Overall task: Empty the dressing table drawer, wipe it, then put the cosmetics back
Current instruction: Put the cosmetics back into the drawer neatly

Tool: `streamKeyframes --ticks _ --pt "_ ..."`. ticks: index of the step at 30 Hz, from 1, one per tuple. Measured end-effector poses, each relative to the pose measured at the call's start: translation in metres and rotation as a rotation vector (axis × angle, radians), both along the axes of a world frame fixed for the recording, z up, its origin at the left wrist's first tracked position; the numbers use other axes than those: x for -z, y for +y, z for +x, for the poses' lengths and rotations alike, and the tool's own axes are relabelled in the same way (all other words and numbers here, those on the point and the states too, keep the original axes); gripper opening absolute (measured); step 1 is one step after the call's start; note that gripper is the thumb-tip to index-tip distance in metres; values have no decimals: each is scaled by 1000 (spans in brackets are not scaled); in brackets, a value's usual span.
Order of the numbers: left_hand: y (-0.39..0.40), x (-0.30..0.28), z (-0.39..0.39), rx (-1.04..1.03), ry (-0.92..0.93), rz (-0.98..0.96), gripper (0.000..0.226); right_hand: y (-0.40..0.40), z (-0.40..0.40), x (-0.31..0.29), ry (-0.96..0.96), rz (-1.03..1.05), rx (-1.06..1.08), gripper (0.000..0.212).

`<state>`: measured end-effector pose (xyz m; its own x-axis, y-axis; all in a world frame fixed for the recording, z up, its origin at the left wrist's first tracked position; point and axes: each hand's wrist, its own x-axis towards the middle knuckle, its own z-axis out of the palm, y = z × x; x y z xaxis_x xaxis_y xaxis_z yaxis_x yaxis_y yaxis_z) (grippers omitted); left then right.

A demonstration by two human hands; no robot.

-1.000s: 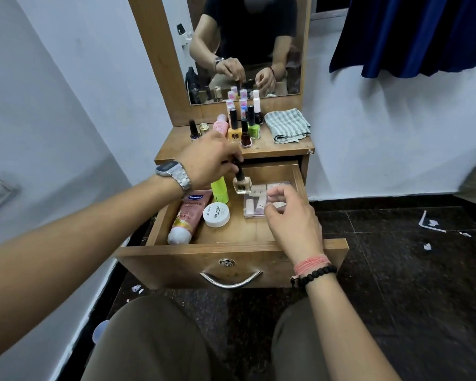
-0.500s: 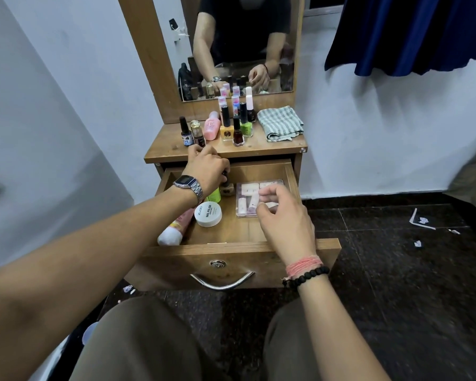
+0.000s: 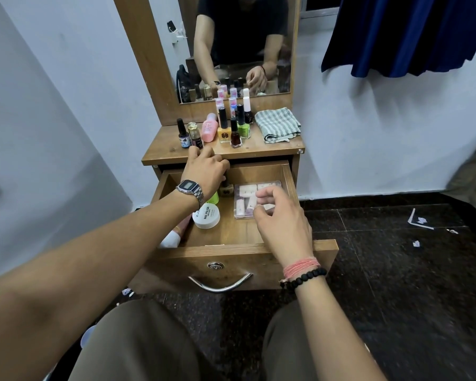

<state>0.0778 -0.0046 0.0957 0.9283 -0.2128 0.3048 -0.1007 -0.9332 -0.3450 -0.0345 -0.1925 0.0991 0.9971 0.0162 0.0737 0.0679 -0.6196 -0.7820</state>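
Pale walls close in a small wooden dressing table with a mirror above it and dark floor tiles below. Its drawer is pulled fully out, which leaves the inside open to both hands from above.

Along the top, a row of polish bottles stands upright near the mirror, seemingly parked there so the drawer can be reached. A folded striped cloth lies beside them at the right, probably the wiping rag, kept close.

Inside the drawer, a white jar sits left of centre, a pink tube lies along the left wall, and a green bottle shows partly under the wrist. A clear case of small cosmetics lies flat at the back right.

The left hand reaches to the drawer's back, knuckles up, fingers curled down round a small dark-capped bottle which stands on the drawer floor beside the case. The right hand hangs over the case's right edge, fingers loosely bent; whether they touch it I cannot tell. Both forearms stretch forward over the knees.
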Motion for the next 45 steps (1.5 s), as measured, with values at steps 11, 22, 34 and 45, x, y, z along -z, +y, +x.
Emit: streamKeyframes --ticks 11,22,34,45 --pt "-4 -68 25 169 -323 -371 23 0 -1 -1 -1 -4 -7 20" --pt "2 -103 56 48 -57 -414 19 -1 0 0 0 2 -13 19" --pt "4 -105 37 50 -158 -525 12 0 -1 -1 -1 23 -9 20" --pt "12 -83 -16 207 3 -377 20 0 -2 -1 -11 22 -21 19"
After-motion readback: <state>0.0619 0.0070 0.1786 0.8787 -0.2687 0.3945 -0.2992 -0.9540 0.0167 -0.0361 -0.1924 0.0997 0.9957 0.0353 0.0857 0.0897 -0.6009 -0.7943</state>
